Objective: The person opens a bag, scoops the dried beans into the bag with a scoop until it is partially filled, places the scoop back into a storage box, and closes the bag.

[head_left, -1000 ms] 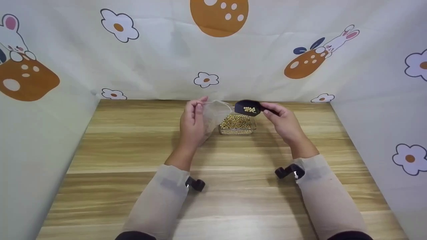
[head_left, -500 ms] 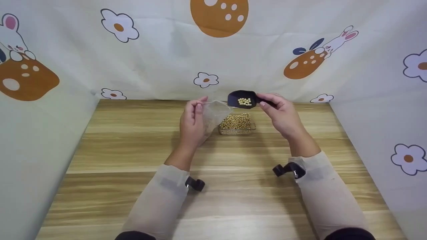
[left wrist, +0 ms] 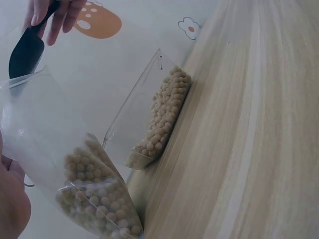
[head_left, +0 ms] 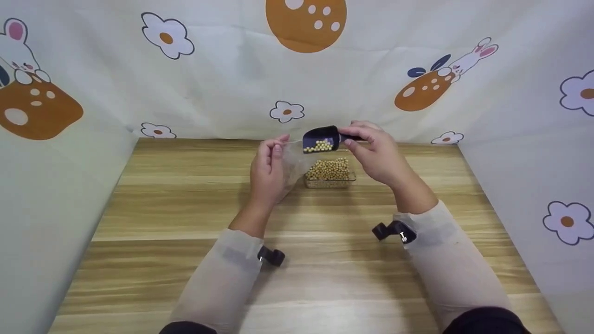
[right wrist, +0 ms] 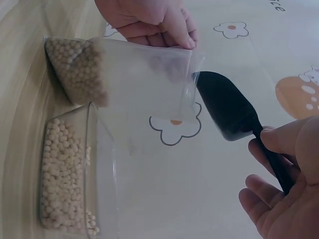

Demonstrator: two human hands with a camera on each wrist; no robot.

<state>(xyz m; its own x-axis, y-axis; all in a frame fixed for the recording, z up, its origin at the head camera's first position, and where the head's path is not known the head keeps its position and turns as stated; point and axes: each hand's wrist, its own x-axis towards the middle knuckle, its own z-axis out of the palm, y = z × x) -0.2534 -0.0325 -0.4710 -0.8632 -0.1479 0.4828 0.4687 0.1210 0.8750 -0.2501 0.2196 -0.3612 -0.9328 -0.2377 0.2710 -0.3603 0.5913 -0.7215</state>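
Note:
My left hand [head_left: 268,169] pinches the rim of a clear plastic bag [head_left: 293,164], which stands upright. Soybeans [left wrist: 99,196] fill its lower part, as the left wrist view shows. My right hand [head_left: 378,150] grips the handle of a black scoop [head_left: 322,134]. Several soybeans lie in the scoop, gathered toward its front edge. The scoop's tip is at the bag's mouth, tilted toward it. Below the scoop, right of the bag, a clear rectangular container [right wrist: 92,174] holds many more soybeans [head_left: 328,169].
The wooden table [head_left: 185,208] spreads under both forearms. A patterned cloth [head_left: 222,83] rises behind the bag and container, with cloth walls on both sides. Black wrist mounts [head_left: 274,256] stick out from the sleeves.
My right hand has raised the scoop and moved it left from above the container to the bag's mouth, tipping it. The left hand and the bag have stayed nearly still.

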